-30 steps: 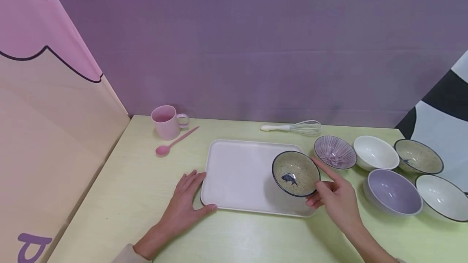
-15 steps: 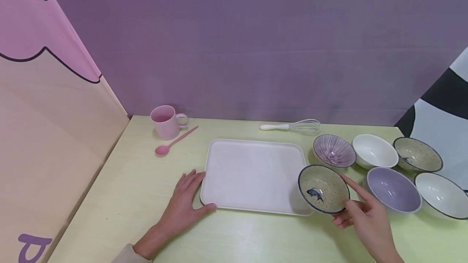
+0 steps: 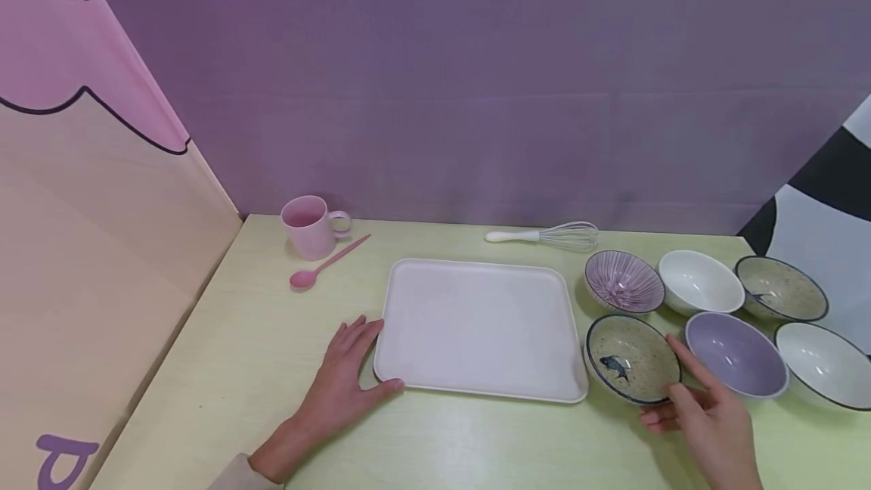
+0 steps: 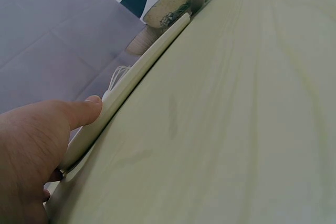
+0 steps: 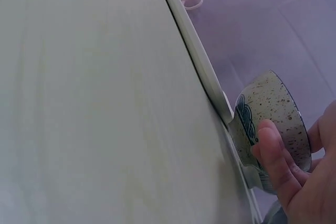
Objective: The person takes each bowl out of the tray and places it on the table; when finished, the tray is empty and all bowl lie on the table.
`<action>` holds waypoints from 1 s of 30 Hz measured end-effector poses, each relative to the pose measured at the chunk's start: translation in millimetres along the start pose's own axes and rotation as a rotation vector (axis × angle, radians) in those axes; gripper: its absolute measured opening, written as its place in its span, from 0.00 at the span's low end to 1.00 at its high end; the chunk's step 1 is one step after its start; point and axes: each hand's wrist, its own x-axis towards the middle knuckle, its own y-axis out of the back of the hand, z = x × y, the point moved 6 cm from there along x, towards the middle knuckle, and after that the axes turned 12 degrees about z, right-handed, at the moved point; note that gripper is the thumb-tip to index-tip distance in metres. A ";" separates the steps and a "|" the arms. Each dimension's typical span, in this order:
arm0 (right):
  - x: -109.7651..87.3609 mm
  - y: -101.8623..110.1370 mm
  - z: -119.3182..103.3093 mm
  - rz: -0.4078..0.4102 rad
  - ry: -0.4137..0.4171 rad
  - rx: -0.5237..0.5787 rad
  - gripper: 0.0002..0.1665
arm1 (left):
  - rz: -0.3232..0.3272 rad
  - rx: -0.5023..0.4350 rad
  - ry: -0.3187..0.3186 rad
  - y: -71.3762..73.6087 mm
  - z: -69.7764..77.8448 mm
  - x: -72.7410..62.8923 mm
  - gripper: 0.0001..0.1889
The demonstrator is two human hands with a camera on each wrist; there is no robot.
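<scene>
In the head view, my right hand (image 3: 711,418) holds a speckled beige bowl (image 3: 636,361) with a dark rim and a blue fish inside. Its fingers and thumb lie around the bowl's right side. This bowl stands just right of a white rectangular tray (image 3: 479,331). The right wrist view shows fingers (image 5: 273,161) against its patterned outer wall, low at the table. At the tray's near left corner rests my left hand (image 3: 347,380), fingers extended along the left side. Its thumb touches the tray's front rim, as the left wrist view shows.
Right of the tray stand a purple striped bowl (image 3: 622,282), a white bowl (image 3: 701,282), a lilac bowl (image 3: 735,354), another speckled bowl (image 3: 782,288) and a dark-rimmed white bowl (image 3: 825,365). A whisk (image 3: 544,236), pink mug (image 3: 309,233) and pink spoon (image 3: 320,267) lie behind.
My right hand has carried the speckled bowl from over the tray rightward and down to the table beside it. The left hand has stayed at the tray corner.
</scene>
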 end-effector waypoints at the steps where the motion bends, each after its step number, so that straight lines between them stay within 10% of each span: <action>1: 0.8 1.1 1.2 0.004 -0.004 -0.016 0.44 | -0.001 0.002 0.000 -0.1 0.2 -0.1 0.50; 23: 8.7 9.6 8.6 0.011 -0.010 0.012 0.45 | -0.003 0.005 0.003 0.6 0.2 -0.7 0.51; 30: 6.1 14.2 6.7 0.069 0.025 -0.225 0.44 | -0.019 0.009 0.013 -0.5 0.4 0.9 0.52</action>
